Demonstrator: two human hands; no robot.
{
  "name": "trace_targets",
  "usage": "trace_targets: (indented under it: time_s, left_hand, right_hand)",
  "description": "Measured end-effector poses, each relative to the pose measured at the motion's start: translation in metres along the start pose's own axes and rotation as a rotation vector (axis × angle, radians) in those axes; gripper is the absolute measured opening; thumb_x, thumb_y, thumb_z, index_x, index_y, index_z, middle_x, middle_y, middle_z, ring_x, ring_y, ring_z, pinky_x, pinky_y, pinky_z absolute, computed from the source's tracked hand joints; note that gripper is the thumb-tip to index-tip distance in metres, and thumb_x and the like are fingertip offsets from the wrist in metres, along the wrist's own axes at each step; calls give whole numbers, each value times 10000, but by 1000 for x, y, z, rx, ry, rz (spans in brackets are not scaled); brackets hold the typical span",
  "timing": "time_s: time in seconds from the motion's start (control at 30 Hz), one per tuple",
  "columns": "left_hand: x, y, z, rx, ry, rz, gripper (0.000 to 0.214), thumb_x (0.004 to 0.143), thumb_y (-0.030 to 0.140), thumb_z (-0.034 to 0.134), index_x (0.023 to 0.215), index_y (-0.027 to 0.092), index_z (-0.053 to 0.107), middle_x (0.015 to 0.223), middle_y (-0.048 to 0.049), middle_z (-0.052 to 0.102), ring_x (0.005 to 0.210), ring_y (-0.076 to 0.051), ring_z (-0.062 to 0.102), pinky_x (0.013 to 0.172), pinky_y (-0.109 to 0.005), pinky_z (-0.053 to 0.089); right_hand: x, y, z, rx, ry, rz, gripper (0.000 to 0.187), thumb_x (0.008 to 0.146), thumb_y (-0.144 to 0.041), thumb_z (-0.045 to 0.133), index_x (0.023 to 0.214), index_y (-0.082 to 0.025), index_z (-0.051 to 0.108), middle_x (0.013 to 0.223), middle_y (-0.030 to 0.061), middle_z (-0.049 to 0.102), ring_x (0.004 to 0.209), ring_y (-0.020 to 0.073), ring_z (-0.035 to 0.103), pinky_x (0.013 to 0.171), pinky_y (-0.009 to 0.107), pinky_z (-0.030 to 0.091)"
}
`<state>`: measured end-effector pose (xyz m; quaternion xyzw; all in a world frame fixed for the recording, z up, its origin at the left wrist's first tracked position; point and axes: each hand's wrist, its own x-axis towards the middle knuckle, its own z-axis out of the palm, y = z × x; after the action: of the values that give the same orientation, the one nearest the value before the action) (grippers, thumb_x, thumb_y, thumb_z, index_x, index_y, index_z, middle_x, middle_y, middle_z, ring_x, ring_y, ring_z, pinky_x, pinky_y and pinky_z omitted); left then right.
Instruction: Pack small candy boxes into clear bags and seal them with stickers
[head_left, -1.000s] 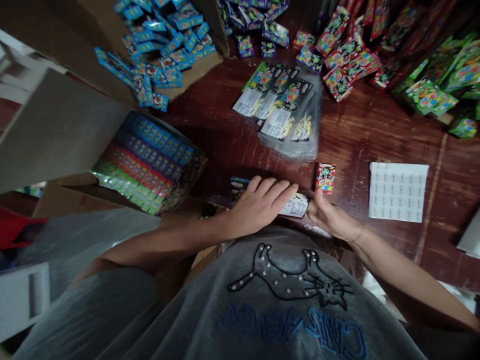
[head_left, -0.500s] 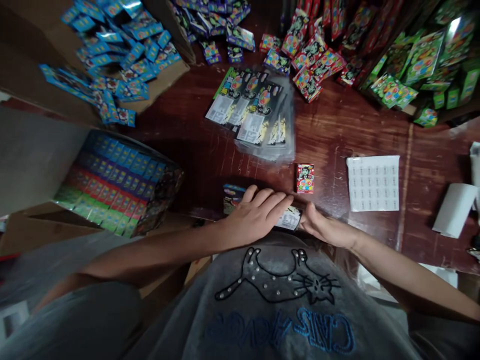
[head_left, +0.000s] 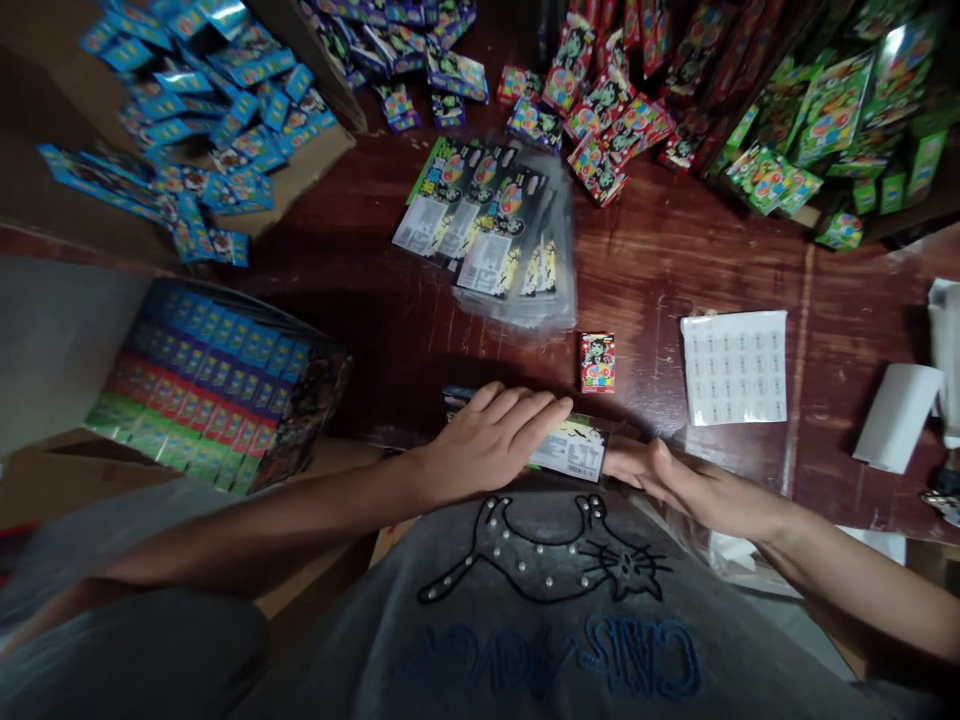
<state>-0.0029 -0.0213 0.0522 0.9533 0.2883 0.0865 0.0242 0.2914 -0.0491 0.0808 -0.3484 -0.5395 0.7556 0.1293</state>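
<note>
Near the table's front edge, my left hand (head_left: 499,435) lies over a printed packet (head_left: 574,452) with a dark, yellow and white label, its fingers together and curved over the top. The packet's blue end (head_left: 454,398) shows beyond the knuckles, and its middle is hidden under the hand. At the packet's right end is my right hand (head_left: 675,485), fingers stretched toward that end and thumb raised apart. Whether those fingertips press on the packet is hard to see. A small red box (head_left: 598,362) lies just beyond the hands.
Clear printed bags (head_left: 495,235) lie fanned on the table, with a sticker sheet (head_left: 735,368) to the right. Blue boxes (head_left: 217,110), purple boxes (head_left: 397,50), red boxes (head_left: 600,120) and green boxes (head_left: 832,120) are heaped along the back. A filled carton (head_left: 202,375) stands left.
My right hand has shifted right and its thumb has lifted off the packet's end. More of the packet's label shows. The whole view has moved slightly.
</note>
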Motion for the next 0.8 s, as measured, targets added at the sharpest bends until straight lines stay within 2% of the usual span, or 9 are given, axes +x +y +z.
trace_targets:
  time_s: [0.1,0.2,0.33,0.43,0.57,0.67,0.73,0.8]
  left_hand:
    - [2,-5,-5,-13,-31,2,665,972,371,735,1543,89,545,1336,-164,734,1184,-316,626,1073,-439,421]
    - [5,-9,-9,-23,-65,-1,797,904,391,818,1563,74,501,1366,-176,722,1196,-329,626,1088,-448,423]
    - [7,-13,-11,-37,-97,-9,861,877,389,844,1581,76,460,1395,-187,708,1215,-337,630,1093,-451,431]
    - [5,-13,-11,-55,-81,-11,855,879,396,843,1573,80,456,1378,-183,712,1204,-331,634,1080,-440,437]
    - [2,-14,-11,-73,-84,-7,841,890,380,822,1572,72,437,1367,-180,708,1186,-330,621,1064,-438,437]
    - [2,-16,-8,-75,-85,-33,879,872,359,810,1588,56,401,1366,-187,697,1142,-340,610,1041,-452,436]
    - [3,-18,-6,-75,-88,-53,921,850,334,808,1609,51,368,1358,-191,689,1120,-345,603,1030,-457,432]
    - [3,-19,-5,-84,-100,-68,948,847,326,797,1631,58,334,1355,-193,681,1126,-348,597,1033,-458,428]
  right_hand:
    - [-13,-5,-10,-18,-39,55,744,1101,-714,190,1543,-334,651,1600,50,641,1580,244,504,1377,522,303]
    - [-16,-6,-17,3,-31,69,721,1093,-725,229,1586,-352,600,1666,32,574,1576,261,514,1375,541,310]
    - [-10,-11,-18,26,19,65,688,1091,-727,272,1547,-367,639,1627,14,613,1544,276,555,1371,566,324]
    - [-9,-17,-18,-51,54,48,618,1082,-725,341,1478,-410,696,1585,-8,649,1552,292,545,1376,587,312]
    - [-9,-20,-23,-166,41,39,559,1078,-686,436,1427,-375,742,1531,29,697,1574,314,516,1359,630,322]
    - [-2,-17,-25,-182,25,52,591,1043,-737,470,1326,-342,805,1522,64,703,1546,343,547,1331,648,364]
    - [6,-15,-23,-144,66,73,633,1026,-784,440,1198,-333,849,1442,75,753,1476,355,613,1292,652,426]
    - [12,-16,-18,-106,131,87,661,1026,-800,413,1155,-327,857,1281,79,817,1406,351,661,1269,646,456]
